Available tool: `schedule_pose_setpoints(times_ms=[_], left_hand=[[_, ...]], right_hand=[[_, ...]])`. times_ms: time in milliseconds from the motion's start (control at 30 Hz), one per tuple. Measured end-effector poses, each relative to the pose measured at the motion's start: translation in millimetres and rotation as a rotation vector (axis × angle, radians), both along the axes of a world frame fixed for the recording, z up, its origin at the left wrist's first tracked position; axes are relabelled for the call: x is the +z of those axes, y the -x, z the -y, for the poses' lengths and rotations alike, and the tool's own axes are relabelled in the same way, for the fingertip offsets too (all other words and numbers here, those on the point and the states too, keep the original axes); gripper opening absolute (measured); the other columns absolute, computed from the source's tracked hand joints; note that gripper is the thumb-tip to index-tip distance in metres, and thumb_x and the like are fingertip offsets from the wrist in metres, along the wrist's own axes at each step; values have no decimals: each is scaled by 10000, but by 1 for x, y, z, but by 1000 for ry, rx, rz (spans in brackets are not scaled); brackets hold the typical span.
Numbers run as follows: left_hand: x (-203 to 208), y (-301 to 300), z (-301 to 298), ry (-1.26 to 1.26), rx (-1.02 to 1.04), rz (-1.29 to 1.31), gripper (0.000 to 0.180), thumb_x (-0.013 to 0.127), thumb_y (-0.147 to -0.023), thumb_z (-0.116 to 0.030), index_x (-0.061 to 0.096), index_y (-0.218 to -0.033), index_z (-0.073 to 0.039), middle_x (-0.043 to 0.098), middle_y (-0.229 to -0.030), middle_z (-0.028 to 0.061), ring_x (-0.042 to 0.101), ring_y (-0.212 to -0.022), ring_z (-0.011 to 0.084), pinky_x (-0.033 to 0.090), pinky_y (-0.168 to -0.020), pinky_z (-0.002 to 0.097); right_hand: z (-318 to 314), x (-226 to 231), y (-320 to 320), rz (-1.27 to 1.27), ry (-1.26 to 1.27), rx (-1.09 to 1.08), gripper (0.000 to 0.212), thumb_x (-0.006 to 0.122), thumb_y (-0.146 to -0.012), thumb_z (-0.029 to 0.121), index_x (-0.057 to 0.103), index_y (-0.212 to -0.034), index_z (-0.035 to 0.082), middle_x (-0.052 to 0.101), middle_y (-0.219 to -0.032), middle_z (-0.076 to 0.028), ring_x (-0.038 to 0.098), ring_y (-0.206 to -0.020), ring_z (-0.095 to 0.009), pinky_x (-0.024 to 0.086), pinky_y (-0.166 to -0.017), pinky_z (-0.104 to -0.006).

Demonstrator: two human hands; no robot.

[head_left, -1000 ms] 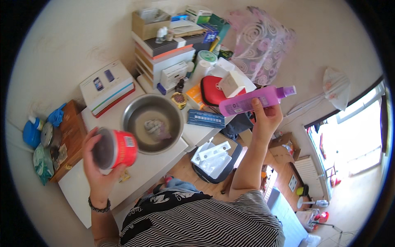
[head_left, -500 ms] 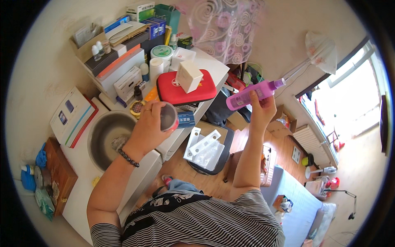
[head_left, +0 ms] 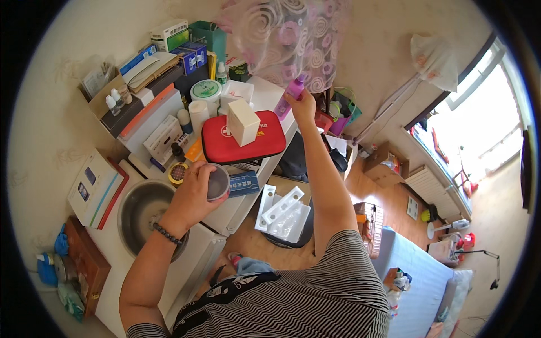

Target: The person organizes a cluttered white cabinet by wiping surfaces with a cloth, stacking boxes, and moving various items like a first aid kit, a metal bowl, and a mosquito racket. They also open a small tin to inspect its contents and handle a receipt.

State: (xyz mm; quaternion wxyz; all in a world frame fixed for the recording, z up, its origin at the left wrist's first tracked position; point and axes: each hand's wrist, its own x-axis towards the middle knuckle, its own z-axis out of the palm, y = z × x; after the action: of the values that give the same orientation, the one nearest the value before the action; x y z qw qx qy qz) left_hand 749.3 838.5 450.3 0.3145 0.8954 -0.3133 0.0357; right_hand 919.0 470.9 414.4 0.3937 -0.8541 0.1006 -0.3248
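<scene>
My left hand (head_left: 193, 190) is wrapped round a small round cup (head_left: 218, 182), its greyish open mouth tilted toward me. It is above the counter beside the sink (head_left: 125, 217). With the arm stretched far out, my right hand (head_left: 304, 108) grips a purple bottle (head_left: 288, 101) with a purple cap. The bottle is upright at the counter's far right edge, just past a red zip case (head_left: 215, 147) with a white cross. Whether its base touches the counter I cannot tell. On the case stands a white box (head_left: 243, 123). A blue flat box (head_left: 244, 184) lies near the cup.
White tubs (head_left: 206, 93), boxes and small bottles crowd the back of the counter. A white box (head_left: 96, 188) leans left of the sink, above a wooden board (head_left: 93, 265). On the floor, a dark bin (head_left: 290, 239) holds white packaging. A bed (head_left: 417, 293) stands right.
My right hand has carried the purple bottle left and away from me, to the counter's far edge. The left hand still holds the cup, slightly lower in view.
</scene>
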Motion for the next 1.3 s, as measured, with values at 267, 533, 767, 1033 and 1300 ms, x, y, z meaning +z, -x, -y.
schedule_pose_setpoints(times_ms=[267,533,767,1033,1300], left_hand=[[1,0,-8,-47,4,-99,884,885,-605,-228,391,-1318,-56,351,-1418,258,355,-1327,406,330,-1097,411],[35,38,-45,127,113,61,749,814,-697,-151,415,-1324,-59,391,-1410,196,416,-1281,374,406,-1028,393],[24,117,-171,205,665,222,362,709,-801,-90,577,-1135,-54,591,-1214,137,566,-1110,337,460,-948,382],[-1,257,-323,88,1419,467,274,668,-831,-87,605,-1095,-45,562,-1227,155,521,-1155,336,416,-979,397],[-6,294,-409,-117,1718,463,487,711,-825,-242,578,-1267,-87,441,-1389,231,424,-1253,405,359,-1048,457]], right_hand=[[14,-52,-16,-6,-93,195,426,805,-688,241,653,-1007,4,699,-854,-131,680,-793,-244,534,-731,-350],[-47,27,97,328,-184,34,297,674,-848,107,591,-1102,-21,657,-1009,-125,629,-873,-186,512,-777,-296],[-177,61,208,360,-179,450,67,562,-924,1,612,-959,-25,647,-886,-93,614,-817,-164,498,-761,-273],[-355,66,286,117,51,1334,216,685,-751,-56,645,-953,9,663,-909,-143,654,-817,-318,520,-720,-372],[-542,74,304,37,107,1643,606,719,-811,183,432,-1310,-7,492,-1284,-241,504,-1166,-403,437,-967,-446]])
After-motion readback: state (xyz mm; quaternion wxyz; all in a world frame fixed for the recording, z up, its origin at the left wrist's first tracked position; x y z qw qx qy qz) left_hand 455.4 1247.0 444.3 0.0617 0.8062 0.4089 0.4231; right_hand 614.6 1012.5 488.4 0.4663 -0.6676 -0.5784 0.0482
